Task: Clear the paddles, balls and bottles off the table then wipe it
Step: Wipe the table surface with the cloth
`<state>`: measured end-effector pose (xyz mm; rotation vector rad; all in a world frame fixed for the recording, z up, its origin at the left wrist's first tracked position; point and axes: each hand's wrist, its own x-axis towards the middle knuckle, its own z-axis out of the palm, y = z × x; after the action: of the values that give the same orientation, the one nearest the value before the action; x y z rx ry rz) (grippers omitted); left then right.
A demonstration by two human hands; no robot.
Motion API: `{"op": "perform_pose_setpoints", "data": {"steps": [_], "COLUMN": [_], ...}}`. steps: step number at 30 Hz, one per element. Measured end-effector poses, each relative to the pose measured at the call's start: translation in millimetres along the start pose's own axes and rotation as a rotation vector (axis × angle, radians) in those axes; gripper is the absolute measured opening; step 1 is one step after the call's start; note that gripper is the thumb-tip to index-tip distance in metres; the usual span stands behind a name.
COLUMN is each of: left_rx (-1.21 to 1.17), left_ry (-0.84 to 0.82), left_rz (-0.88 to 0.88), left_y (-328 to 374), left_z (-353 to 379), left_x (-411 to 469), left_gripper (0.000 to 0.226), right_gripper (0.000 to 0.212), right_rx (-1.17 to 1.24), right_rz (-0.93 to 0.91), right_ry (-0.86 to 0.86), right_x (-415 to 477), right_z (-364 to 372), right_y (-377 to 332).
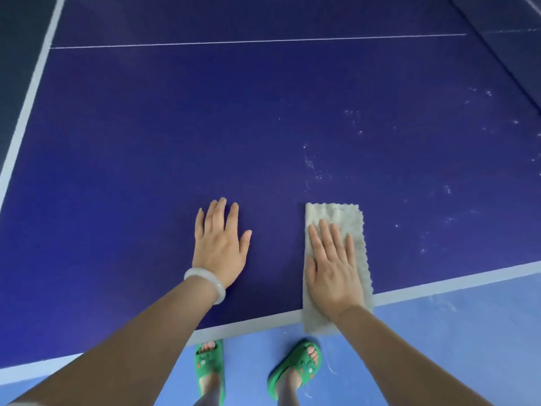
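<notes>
Two-handed, leaned on the table (146, 171): pressed left hand (221, 244) flat, fingers spread, on bare surface; laid right hand (330, 268), fingers straight, on the cloth (339, 213) just beside, hiding its middle. Beyond right hand, noticed white specks (314, 168), hard to make out.

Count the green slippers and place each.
2. The left slipper stands on the floor, in line with the left hand; the right slipper, in line with the cloth. Nothing suggests hidden ones.
</notes>
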<state>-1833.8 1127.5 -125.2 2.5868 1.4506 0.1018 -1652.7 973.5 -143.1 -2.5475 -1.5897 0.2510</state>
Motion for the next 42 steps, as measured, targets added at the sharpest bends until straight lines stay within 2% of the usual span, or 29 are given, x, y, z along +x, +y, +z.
{"op": "perform_pose_setpoints", "data": {"steps": [3,6,8,11,13,14,17,19,21,23,25,27,28,30,32,34,35,37,39,41,42], "left_rx": [0.003,0.075,0.089,0.09,0.096,0.097,0.098,0.091,0.095,0.107,0.111,0.112,0.115,0.12,0.115,0.108,0.106,0.103,0.096,0.091,0.092], "left_ry": [-0.096,-0.101,-0.062,-0.049,-0.052,-0.053,-0.039,-0.02,-0.018,-0.015,-0.005,0.002,0.001,0.003,0.003,0.006,0.008,0.01,0.015,0.019,0.018], "left_rz": [-0.175,-0.254,-0.256,-0.259,-0.261,-0.265,-0.278,-0.278,-0.28,-0.276,-0.276,-0.272,-0.271,-0.273,-0.28,-0.28,-0.279,-0.276,-0.273,-0.273,-0.272], "left_y": [36.5,51.2,51.9,51.7,53.0,53.0,53.5,53.1,52.8,53.4,53.1,54.0,54.2,54.4,54.9,55.4,54.9,54.5,54.9,54.0,54.3], "left_z": [8.8,24.0,27.9,29.6,30.6,30.5,30.6,31.0,31.4,32.7,33.3,32.9,32.8,32.3,31.4,31.6,31.8,32.1,32.4,32.8,32.4], "left_x": [23.3,25.3,22.8,23.2,24.3,23.5,25.1,25.8,25.2,24.3,24.1,24.9,25.0,25.3,25.3,25.9,25.8,25.5,25.4,25.6,25.4], "left_gripper": [0.073,0.079,0.079,0.078,0.078,0.078,0.075,0.073,0.076,0.077,0.077,0.077,0.077,0.077,0.078,0.078,0.078,0.077,0.077,0.078,0.078], "right_gripper": [0.059,0.06,0.059,0.059,0.059,0.058,0.056,0.057,0.055,0.054,0.055,0.058,0.06,0.06,0.058,0.058,0.058,0.057,0.058,0.061,0.062], "right_rx": [-0.03,-0.078,-0.054,-0.009,-0.008,0.002,-0.016,-0.068,-0.089,-0.084,-0.055,-0.038,-0.038,-0.028,-0.054,-0.074,-0.077,-0.071,-0.029,-0.012,-0.008], "right_rz": [-0.331,-0.431,-0.321,0.012,0.049,-0.009,-0.351,-0.58,-0.672,-0.552,-0.278,-0.048,-0.008,-0.099,-0.357,-0.544,-0.554,-0.356,0.013,0.265,0.307], "right_ry": [-0.059,-0.06,-0.042,0.042,0.084,0.083,-0.001,-0.049,-0.065,-0.058,-0.036,0.013,0.035,0.04,-0.022,-0.051,-0.043,-0.002,0.025,0.064,0.085], "right_x": [-7.7,1.1,13.5,27.6,31.8,29.6,12.7,10.1,23.3,46.2,67.8,81.2,83.6,79.3,64.9,60.6,62.0,64.3,64.1,59.9,56.5], "right_z": [-8.0,-16.2,-19.9,-22.3,-20.0,-18.8,-16.2,-23.1,-29.3,-37.6,-46.8,-46.7,-43.8,-35.6,-26.6,-29.4,-30.5,-33.7,-39.3,-35.3,-32.1], "right_y": [30.7,76.3,105.1,115.1,97.9,86.5,78.4,103.0,139.8,177.2,197.6,189.9,175.8,139.7,114.9,122.7,136.1,167.4,187.5,172.3,155.2]}}
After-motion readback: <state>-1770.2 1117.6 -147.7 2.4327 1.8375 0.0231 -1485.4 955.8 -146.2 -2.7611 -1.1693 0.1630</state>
